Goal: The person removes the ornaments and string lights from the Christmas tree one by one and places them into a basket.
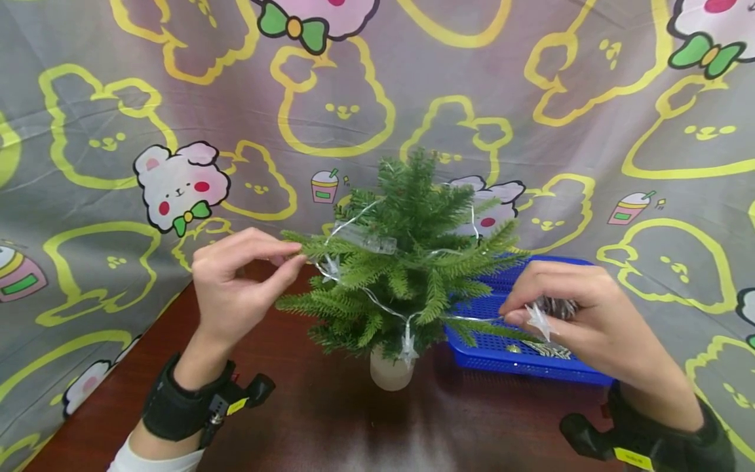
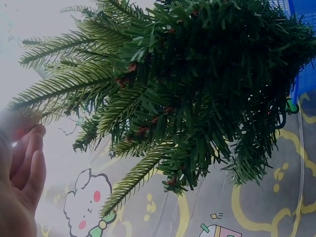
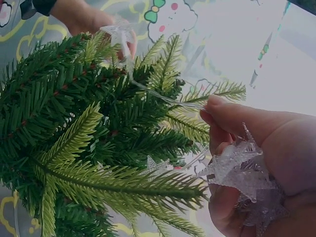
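Observation:
A small artificial Christmas tree stands upright in a pale round base. A clear string of star lights runs across its front branches, and one star hangs low before the base. My left hand pinches the tip of a branch on the left side between thumb and forefinger; the same branch shows in the left wrist view. On the other side, my right hand pinches the light wire, drawn out from the tree. Several star lights are bunched in its palm.
Behind the tree's right side sits a blue plastic basket with silvery items and a small gold ball in it. A clear box rests among the branches. Patterned cloth hangs behind the dark wooden table.

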A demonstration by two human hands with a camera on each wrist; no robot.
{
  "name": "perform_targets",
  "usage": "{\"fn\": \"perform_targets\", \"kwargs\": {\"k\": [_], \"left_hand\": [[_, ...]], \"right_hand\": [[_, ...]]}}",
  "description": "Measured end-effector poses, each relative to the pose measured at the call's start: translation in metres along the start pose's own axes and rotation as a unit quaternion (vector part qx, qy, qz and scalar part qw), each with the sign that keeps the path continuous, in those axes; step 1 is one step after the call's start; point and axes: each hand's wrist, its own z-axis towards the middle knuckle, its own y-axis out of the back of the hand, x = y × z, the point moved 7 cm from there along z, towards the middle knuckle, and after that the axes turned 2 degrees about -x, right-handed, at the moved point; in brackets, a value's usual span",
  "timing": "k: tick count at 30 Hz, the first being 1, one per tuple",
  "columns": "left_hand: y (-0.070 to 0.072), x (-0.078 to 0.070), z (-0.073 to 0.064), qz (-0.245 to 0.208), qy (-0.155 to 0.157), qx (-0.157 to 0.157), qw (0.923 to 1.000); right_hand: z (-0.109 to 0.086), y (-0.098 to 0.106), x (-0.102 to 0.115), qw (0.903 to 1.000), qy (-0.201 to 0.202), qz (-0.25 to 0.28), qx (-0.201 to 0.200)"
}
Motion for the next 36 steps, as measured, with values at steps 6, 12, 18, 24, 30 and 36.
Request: {"fn": "perform_targets", "kwargs": {"k": [6,12,18,24,30,36], "left_hand": [[0.0,0.002,0.001,0.014,0.01,0.008,0.9998],[-0.002,0.005,0.0,0.001,0.019,0.021,0.9996],[-0.001,0.009,-0.001,-0.018,0.029,0.02,0.9992],[-0.003,0.009,0.0,-0.026,0.024,0.021,0.9992],[-0.006,0.007,0.003,-0.042,0.011,0.027,0.9987],[-0.006,0.002,0.004,-0.042,0.005,0.031,0.9986]], "right_hand": [[-0.006,-0.001,-0.007,0.997,-0.059,-0.05,-0.01],[-0.005,-0.002,-0.008,0.9978,-0.054,-0.036,-0.012],[0.0,-0.002,-0.002,1.0,0.007,-0.004,0.003],[0.001,-0.002,0.0,0.9998,0.019,0.01,-0.003],[0.002,-0.004,0.002,0.9998,0.008,0.012,-0.016],[0.0,-0.003,0.0,0.9986,-0.015,-0.038,-0.032]]}}
